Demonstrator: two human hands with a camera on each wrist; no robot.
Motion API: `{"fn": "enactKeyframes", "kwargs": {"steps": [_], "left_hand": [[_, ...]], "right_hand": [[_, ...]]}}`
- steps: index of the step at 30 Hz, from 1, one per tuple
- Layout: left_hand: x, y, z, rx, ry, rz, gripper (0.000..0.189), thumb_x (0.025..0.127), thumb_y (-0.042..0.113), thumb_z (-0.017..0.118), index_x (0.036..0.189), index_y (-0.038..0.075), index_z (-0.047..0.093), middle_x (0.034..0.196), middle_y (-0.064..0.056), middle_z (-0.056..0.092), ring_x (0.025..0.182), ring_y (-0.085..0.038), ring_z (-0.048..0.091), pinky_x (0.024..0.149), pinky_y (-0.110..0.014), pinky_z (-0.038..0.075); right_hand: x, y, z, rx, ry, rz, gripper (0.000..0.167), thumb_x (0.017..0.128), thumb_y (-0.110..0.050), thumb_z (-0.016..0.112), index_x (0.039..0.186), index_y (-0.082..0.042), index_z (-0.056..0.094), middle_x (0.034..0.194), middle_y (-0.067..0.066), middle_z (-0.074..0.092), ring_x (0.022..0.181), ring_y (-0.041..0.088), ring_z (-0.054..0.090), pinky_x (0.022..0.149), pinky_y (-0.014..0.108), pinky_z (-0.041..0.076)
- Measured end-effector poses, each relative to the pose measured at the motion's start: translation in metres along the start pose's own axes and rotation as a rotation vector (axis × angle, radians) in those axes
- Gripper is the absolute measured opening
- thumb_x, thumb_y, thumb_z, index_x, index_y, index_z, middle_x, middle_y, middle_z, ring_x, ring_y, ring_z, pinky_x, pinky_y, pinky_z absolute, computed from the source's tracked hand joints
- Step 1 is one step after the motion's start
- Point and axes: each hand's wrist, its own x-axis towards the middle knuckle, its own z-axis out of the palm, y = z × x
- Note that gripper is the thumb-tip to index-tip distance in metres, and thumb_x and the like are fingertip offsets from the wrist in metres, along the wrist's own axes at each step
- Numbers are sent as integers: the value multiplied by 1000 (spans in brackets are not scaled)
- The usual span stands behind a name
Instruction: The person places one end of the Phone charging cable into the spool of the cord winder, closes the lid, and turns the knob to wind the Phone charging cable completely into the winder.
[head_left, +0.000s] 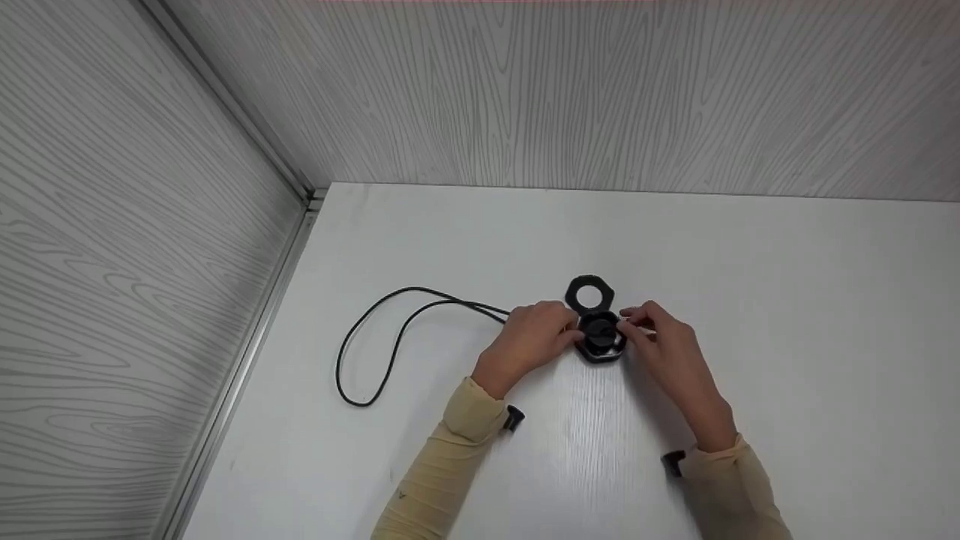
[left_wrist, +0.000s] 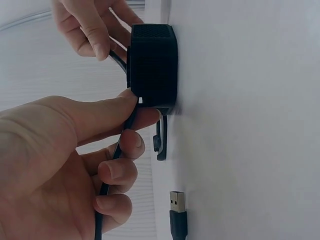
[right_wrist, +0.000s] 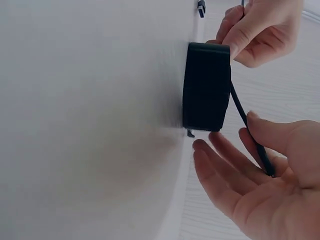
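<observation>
A black hexagonal case [head_left: 600, 356] stands on the white table, with a round black piece inside its open top. Its lid [head_left: 576, 291], a hexagonal ring with a round hole, lies folded out on the far side. My left hand [head_left: 529, 334] is at the case's left wall. Its thumb and index finger pinch a thin black USB cable [left_wrist: 104, 190] at the case's rim, and the cable runs down across the other fingers. From the right, my right hand [head_left: 667, 349] pinches another stretch of cable [right_wrist: 239, 102] between thumb and fingers, just above the case.
A long loop of the cable [head_left: 412, 289] lies on the table to the left. A USB plug [left_wrist: 177, 202] rests on the tabletop beside the case. Wood-grain panels [head_left: 525, 97] border the table at the back and left.
</observation>
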Motion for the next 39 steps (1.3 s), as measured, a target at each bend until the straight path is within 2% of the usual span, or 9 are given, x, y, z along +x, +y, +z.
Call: {"fn": "enactKeyframes", "kwargs": {"steps": [3,6,9,17,28,31,36,39], "left_hand": [[0,1,-1,16,4,12,28,104,37,66,91,14,73,93,-1,74,85,-15,66,71,-34,53],[-1,2,-1,30,9,22,27,103,37,67,90,14,72,92,-2,73,83,-16,65,70,-34,52],[-2,4,0,38,15,26,27,103,36,68,90,14,72,92,-2,73,81,-15,64,69,-33,51],[-3,6,1,41,11,31,28,104,37,67,89,14,73,89,-1,72,76,-13,59,66,-30,48],[-1,6,0,33,3,32,28,103,35,68,87,13,73,89,-1,72,75,-12,57,65,-31,48],[-1,6,1,37,4,35,29,103,36,68,86,13,72,89,-1,72,75,-12,59,65,-32,49],[-2,6,1,46,6,30,29,103,36,68,86,13,72,90,-2,73,76,-14,61,65,-33,50],[-2,7,1,36,1,22,29,103,36,68,86,13,71,89,-2,72,76,-13,59,65,-32,48]], "right_hand": [[-1,-1,-2,-7,-10,-2,18,107,-23,64,108,-5,65,130,14,76,115,30,74,95,39,59],[-2,-3,-4,-32,-12,0,16,106,-23,66,107,-6,66,121,13,79,102,26,75,81,26,54],[-3,-5,-6,-34,-24,4,15,105,-20,67,106,-5,66,116,16,79,94,26,77,72,20,51],[-4,-8,-9,-23,-51,56,17,104,-17,69,103,-1,65,107,22,78,83,26,79,67,21,56],[-6,-14,-7,-60,-54,98,18,106,-16,65,102,2,61,113,28,75,84,30,79,67,28,57],[-6,-16,-3,-106,-24,81,18,106,-14,65,100,3,60,106,29,75,80,27,76,63,25,53],[-6,-16,2,-187,36,2,16,104,-10,66,96,4,61,89,23,75,71,22,65,59,23,43],[-6,-15,2,-197,40,-41,14,102,-6,67,92,2,61,90,21,76,76,25,68,63,27,47]]}}
